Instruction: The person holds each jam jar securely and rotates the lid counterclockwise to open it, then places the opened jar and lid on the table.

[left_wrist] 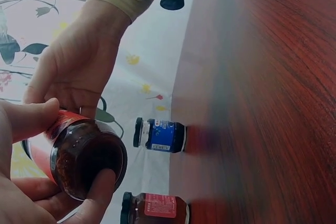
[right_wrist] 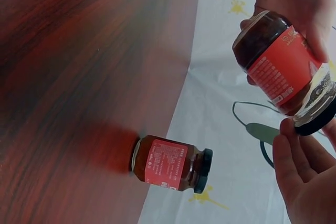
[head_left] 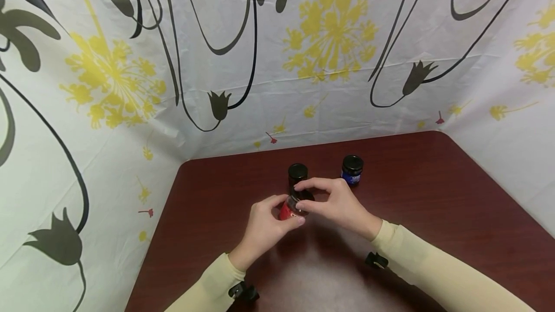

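A glass jar with a red label (head_left: 286, 212) is held tilted above the table, its dark contents visible in the right wrist view (right_wrist: 281, 66). My left hand (head_left: 265, 223) grips the jar's body, with fingers and thumb around it; one finger lies by the base in the left wrist view. At the black lid (right_wrist: 318, 118), the fingers and thumb of my right hand (head_left: 340, 206) pinch its edge. The lid is on the jar.
Behind the held jar stands a second red-labelled jar (right_wrist: 167, 164) with a black lid. A blue-labelled jar (head_left: 351, 171) stands farther right on the dark red table (head_left: 234, 177). Patterned white cloth (head_left: 260, 85) hangs around the table's back and sides.
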`<state>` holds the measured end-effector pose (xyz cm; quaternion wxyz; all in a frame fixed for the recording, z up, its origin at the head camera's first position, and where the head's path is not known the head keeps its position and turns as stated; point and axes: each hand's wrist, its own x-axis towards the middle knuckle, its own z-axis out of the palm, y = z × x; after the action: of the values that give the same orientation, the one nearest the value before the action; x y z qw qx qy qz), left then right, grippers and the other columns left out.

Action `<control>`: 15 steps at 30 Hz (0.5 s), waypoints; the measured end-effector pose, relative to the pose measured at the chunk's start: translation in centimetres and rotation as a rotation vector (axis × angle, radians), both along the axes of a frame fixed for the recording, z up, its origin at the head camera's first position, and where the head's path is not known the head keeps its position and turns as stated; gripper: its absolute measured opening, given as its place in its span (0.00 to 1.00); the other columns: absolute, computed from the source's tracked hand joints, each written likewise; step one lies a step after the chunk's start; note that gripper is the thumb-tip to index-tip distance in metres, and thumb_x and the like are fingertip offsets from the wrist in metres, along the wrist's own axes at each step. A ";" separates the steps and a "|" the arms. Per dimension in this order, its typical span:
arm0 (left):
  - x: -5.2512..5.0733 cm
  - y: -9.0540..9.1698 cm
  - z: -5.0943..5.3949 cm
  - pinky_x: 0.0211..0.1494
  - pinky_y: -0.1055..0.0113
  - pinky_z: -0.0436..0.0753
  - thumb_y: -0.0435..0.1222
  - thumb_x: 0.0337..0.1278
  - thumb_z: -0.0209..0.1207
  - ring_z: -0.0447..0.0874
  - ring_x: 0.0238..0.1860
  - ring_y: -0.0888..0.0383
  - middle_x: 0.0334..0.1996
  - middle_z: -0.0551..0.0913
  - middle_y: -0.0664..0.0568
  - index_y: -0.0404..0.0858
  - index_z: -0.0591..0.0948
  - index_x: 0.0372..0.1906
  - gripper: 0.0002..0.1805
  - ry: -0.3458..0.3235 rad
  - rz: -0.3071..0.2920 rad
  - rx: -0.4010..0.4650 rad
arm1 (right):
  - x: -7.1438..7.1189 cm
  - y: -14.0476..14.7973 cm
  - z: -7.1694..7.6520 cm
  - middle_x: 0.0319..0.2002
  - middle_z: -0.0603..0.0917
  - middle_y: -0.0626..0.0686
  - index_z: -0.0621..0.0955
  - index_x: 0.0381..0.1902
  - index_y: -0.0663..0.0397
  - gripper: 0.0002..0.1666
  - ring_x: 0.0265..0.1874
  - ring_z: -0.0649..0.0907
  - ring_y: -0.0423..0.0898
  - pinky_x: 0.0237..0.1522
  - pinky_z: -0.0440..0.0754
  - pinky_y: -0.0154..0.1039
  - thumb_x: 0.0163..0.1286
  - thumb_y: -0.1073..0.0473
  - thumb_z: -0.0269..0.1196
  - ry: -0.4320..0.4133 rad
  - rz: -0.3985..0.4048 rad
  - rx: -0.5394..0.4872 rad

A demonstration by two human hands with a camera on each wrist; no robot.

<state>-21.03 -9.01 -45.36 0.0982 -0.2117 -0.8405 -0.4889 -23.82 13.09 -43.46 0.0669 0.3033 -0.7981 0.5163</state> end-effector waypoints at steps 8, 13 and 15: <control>-0.1 0.3 -0.1 0.39 0.64 0.84 0.51 0.47 0.76 0.83 0.40 0.65 0.41 0.86 0.64 0.50 0.86 0.54 0.26 0.095 0.025 -0.010 | 0.1 0.3 0.3 0.55 0.85 0.40 0.86 0.55 0.41 0.23 0.56 0.82 0.39 0.51 0.82 0.42 0.63 0.45 0.73 0.006 0.000 -0.013; 0.0 0.4 -0.2 0.34 0.67 0.83 0.51 0.46 0.77 0.81 0.36 0.66 0.37 0.84 0.65 0.52 0.86 0.52 0.25 0.117 0.050 -0.025 | 0.2 0.2 0.3 0.56 0.84 0.43 0.86 0.53 0.36 0.18 0.57 0.81 0.40 0.51 0.83 0.45 0.66 0.47 0.71 0.019 -0.014 -0.025; 0.0 0.4 -0.3 0.32 0.69 0.82 0.51 0.46 0.76 0.80 0.34 0.66 0.36 0.84 0.65 0.52 0.86 0.52 0.25 0.117 0.055 -0.034 | 0.2 0.1 0.4 0.54 0.85 0.43 0.86 0.53 0.35 0.18 0.55 0.82 0.41 0.50 0.83 0.44 0.66 0.47 0.71 0.005 -0.023 -0.038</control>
<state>-21.00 -8.60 -45.63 0.1570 -0.2182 -0.8470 -0.4586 -23.59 13.16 -43.06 0.0808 0.2941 -0.7916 0.5295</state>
